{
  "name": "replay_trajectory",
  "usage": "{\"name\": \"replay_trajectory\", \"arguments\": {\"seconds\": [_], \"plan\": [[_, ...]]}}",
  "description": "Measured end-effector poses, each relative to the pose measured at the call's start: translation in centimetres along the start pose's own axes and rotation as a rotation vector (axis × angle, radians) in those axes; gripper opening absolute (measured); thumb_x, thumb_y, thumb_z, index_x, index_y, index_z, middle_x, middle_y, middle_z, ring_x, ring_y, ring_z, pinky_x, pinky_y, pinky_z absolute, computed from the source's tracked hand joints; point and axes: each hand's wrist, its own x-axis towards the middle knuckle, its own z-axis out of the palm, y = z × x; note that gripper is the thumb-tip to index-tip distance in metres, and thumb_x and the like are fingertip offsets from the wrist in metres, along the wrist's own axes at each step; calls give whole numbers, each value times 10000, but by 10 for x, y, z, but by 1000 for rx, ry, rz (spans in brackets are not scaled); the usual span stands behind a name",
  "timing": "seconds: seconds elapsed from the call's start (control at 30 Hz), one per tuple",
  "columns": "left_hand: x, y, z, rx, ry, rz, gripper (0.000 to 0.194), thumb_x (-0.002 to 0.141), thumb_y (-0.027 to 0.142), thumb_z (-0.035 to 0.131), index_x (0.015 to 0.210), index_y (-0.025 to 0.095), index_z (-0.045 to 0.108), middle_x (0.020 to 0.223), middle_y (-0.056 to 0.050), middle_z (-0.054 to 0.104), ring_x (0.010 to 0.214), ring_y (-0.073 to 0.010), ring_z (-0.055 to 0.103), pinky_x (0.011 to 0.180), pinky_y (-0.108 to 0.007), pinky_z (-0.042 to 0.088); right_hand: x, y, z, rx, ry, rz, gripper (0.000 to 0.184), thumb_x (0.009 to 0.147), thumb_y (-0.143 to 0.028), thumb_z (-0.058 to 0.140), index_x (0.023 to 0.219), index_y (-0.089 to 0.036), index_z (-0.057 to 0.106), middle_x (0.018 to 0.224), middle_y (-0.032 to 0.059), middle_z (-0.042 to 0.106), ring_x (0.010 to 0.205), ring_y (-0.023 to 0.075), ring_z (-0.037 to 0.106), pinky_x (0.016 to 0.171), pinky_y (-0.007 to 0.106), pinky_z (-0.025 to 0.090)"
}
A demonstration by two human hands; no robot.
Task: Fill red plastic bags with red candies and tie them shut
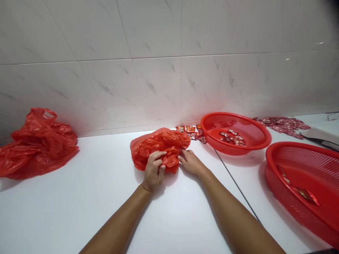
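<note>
A crumpled red plastic bag point(159, 148) lies on the white counter in front of me. My left hand point(155, 171) grips a gathered fold at its lower edge. My right hand point(190, 162) rests beside it, its fingertips touching the bag's lower right side; I cannot tell whether they grip it. The bag's inside is hidden by its folds. A second crumpled red plastic bag point(39, 144), with a loop handle on top, lies farther left, out of reach of both hands' current contact.
Two red mesh baskets point(238, 118) point(299, 148) stand on the white counter point(79, 211) at right, holding small red packets point(231, 137). More packets point(189, 132) lie against the tiled wall point(159, 70), and a heap of red wrappers point(282, 125) lies behind the baskets.
</note>
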Motion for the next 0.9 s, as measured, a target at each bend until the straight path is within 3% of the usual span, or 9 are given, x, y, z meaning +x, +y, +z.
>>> {"name": "replay_trajectory", "arguments": {"seconds": [0.1,0.2,0.3,0.37,0.5,0.57,0.7,0.8,0.9], "plan": [[2,-1,2,-27,-133,37,61,1063,241,498,1017,233,537,1406,-115,634,1376,-288,581,1131,-571,511,-6,-6,-9,0,61,-16,382,970,-216,494,1314,-210,661,1007,82,767,904,241,674,854,331,466],[3,-4,3,-34,-202,6,109,1066,192,463,1002,217,546,1527,-141,545,1528,-314,431,1209,-617,431,-13,-15,-16,20,119,-30,391,912,-162,500,1267,-218,655,754,2,695,673,187,607,739,296,448],[2,-3,3,-34,-248,-3,130,1057,179,476,1003,220,586,1622,-116,462,1591,-325,325,1251,-642,361,-18,-24,-16,101,55,-260,395,817,-213,672,1211,-247,681,808,-19,700,694,159,600,707,265,449],[1,-4,4,-20,-270,4,146,1041,192,520,1143,247,608,1641,-105,446,1610,-333,284,1270,-670,302,-20,-28,-12,182,70,-409,294,774,-188,701,1061,-246,725,818,-9,696,694,151,575,674,262,430],[-5,-17,8,171,-379,-117,729,939,345,706,1584,285,371,1625,-131,472,1626,-386,210,1290,-722,155,-23,-28,-10,314,224,-428,73,837,-162,629,815,-212,678,737,3,632,653,143,527,632,272,410],[-7,-30,9,322,-403,-252,785,918,398,717,1612,279,368,1593,-129,514,1599,-412,275,1285,-725,159,-25,-26,-15,360,298,-401,142,927,-226,591,800,-207,651,746,13,603,672,149,534,632,280,426],[-7,-54,6,456,-271,-373,613,908,304,661,1499,212,531,1493,-179,600,1443,-438,505,1228,-739,270,-27,-17,-24,674,521,-302,286,970,-345,621,725,-199,634,882,50,588,826,178,568,745,313,471],[-1,-61,-3,453,-161,-313,557,894,202,611,1449,213,562,1472,-150,621,1381,-371,572,1178,-613,426,-23,-8,-23,905,615,-213,285,921,-405,690,735,-204,610,930,50,612,881,187,578,832,334,488],[6,-59,-15,447,-18,-191,465,905,148,569,1360,236,604,1355,-107,679,1307,-302,621,1124,-513,490,-17,0,-21,1036,638,-137,282,861,-417,727,802,-229,525,807,-7,577,741,148,545,762,301,488]]}}
